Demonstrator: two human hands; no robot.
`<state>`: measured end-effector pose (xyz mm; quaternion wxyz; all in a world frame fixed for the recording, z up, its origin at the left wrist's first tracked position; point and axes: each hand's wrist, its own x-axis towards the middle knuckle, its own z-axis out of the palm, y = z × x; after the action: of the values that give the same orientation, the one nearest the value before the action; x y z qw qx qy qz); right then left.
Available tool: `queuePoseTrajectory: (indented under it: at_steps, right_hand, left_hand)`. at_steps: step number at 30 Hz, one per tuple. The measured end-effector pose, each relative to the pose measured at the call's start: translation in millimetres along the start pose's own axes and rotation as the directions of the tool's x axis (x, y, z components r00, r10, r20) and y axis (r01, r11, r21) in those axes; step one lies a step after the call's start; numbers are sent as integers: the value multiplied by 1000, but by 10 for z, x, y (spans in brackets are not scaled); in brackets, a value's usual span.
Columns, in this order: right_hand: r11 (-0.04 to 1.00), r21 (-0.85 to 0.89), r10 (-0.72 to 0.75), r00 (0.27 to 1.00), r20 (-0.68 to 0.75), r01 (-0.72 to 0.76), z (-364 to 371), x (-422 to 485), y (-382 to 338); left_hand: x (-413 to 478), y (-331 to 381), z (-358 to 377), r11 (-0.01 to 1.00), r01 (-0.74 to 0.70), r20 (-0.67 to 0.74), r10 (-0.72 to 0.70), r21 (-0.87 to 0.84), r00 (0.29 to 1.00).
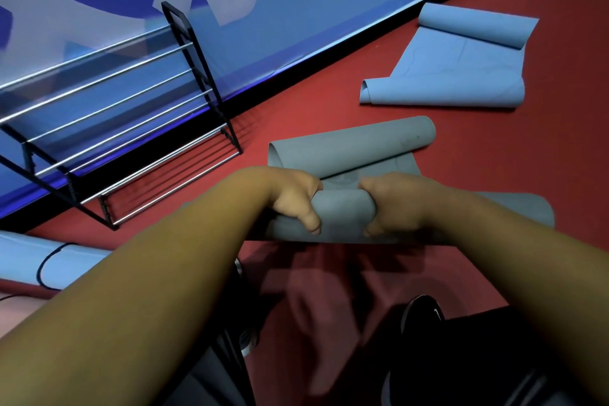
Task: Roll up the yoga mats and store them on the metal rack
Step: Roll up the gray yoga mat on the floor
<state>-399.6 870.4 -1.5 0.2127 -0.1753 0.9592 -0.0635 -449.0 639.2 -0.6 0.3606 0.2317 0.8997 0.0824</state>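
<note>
**While the grey mat (344, 211) is only part rolled, both hands clamp its near end**

Because a loose coil tends to spring open, you hold the roll from above. Your left hand (293, 201) and right hand (392, 204) sit side by side near its middle. The fingers curl over the far side and the thumbs press the near face, squeezing the coil tight. Gripping the middle probably keeps the layers even, though the free outer ends may slip sideways.

The mat lies on the red floor (329, 99) straight ahead of you. Its far end is curled up on itself, and a short flat stretch lies between the two curls. The metal rack (131, 128) stands to your left against the blue wall (296, 10), near the mat's far corner, so the carry should be brief. No mat shows on its rods.

The floor looks smooth and matte. A light blue mat (454, 69) lies farther off to the right, curled at both ends. Another blue mat (29, 260), with a black cord, lies at your lower left. Your dark shoe (425, 310) shows below.
</note>
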Motion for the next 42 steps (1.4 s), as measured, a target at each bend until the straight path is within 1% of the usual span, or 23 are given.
queuePoseTrajectory:
  at_steps: [2,4,6,8,10,12,15,18,19,21,23,25,28,30,31,33,35,39,40,42]
  right_hand:
    - [999,44,12,997,75,-16,10,47,40]
    - [994,101,32,990,139,-46,23,93,100]
    - [980,184,45,985,166,-76,12,119,155]
    - [971,226,36,982,183,-78,-16,124,185]
    - [975,213,14,980,199,-57,-30,115,173]
    - [987,158,-1,980,200,-32,-8,107,146]
    - [997,80,12,992,128,-23,40,100,111]
    - [998,-60,6,1000,26,-5,48,72,41]
    - [996,-87,7,1000,7,-6,47,62,16]
    - [997,-82,15,1000,1,-15,27,31,-33]
    - [1000,-26,8,999,41,-7,13,23,-48]
    - [999,38,8,995,99,-12,10,42,-32]
    - [989,130,47,986,161,-69,9,90,65]
    - [977,190,57,979,197,-95,-3,111,128]
    - [974,206,55,976,212,-99,-4,123,150]
    - [975,199,54,975,213,-97,-7,132,160]
    - [981,175,52,983,174,-83,11,137,145]
    - [997,-29,65,998,23,-64,107,153,116]
    - [998,-30,56,998,3,-56,110,154,106]
    - [998,55,42,999,-12,-42,94,154,103]
  left_hand:
    - [7,52,19,995,-4,-17,5,96,1000]
    - [21,120,38,975,-15,-75,32,220,997]
    - [27,183,43,937,-12,-146,67,349,987]
    - [31,225,43,917,6,-196,79,399,977]
    - [37,227,59,939,11,-193,59,343,979]
    - [57,189,97,974,-1,-144,35,228,989]
    - [88,109,128,996,-15,-82,22,83,996]
    - [104,64,83,1000,-8,-44,7,-18,999]
    - [107,57,68,999,-6,-26,5,-41,1000]
    - [108,55,55,997,3,32,0,-71,1000]
    - [123,68,63,999,2,75,1,-51,997]
    - [139,104,69,999,4,52,-7,54,999]
    - [165,173,93,963,-7,-80,30,270,996]
    - [177,232,119,930,2,-159,61,366,985]
    - [181,252,128,931,9,-193,66,365,979]
    - [205,252,129,952,19,-226,54,307,973]
    - [215,213,120,970,17,-229,40,241,973]
    - [211,135,77,994,-13,-178,32,107,983]
    - [213,129,61,997,-15,-166,27,76,986]
    - [207,122,35,999,-13,-146,20,48,989]
